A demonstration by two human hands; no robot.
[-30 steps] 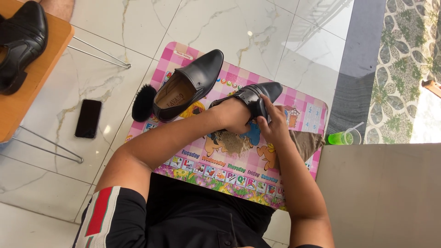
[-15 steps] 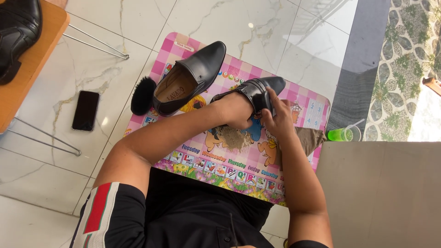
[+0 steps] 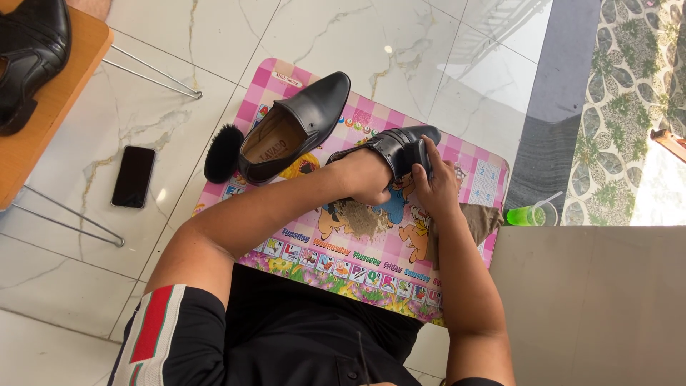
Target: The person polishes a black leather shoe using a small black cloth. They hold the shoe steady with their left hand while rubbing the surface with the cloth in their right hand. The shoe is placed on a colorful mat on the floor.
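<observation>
1. Head view, hands. I log the left hand [image 3: 368, 177] pushed into the mouth of a black buckled shoe [image 3: 400, 146], fingers hidden inside, so it holds the shoe from within. The right hand [image 3: 436, 187] is clenched on the shoe's outer side near the toe; whether a cloth or applicator sits under its fingers I cannot tell, as the fingers cover the spot.

2. Head view, the shoe's place. The buckled shoe is raised a little over the far right part of a pink chequered play mat [image 3: 371, 275] spread on the marble floor [image 3: 171, 93], toe pointing away from me.

3. Head view, things about. A second black shoe [image 3: 296, 129] lies on the mat's far left part, opening up. A round black brush [image 3: 223, 152] touches its heel at the mat's edge. A brown rag [image 3: 480, 220] lies just beside the right wrist. A black phone [image 3: 133, 176] rests on the floor, well apart to the left. A green plastic cup [image 3: 530, 214] stands off the mat's right edge. Another black shoe [image 3: 32, 53] sits on an orange tabletop [image 3: 68, 93], upper left.

4. Step in hand, as I judge it: rubbing the upper of the held shoe. The next move would call for turning the shoe on the left hand to present an unworked side, keeping the right hand's pressure even.
</observation>
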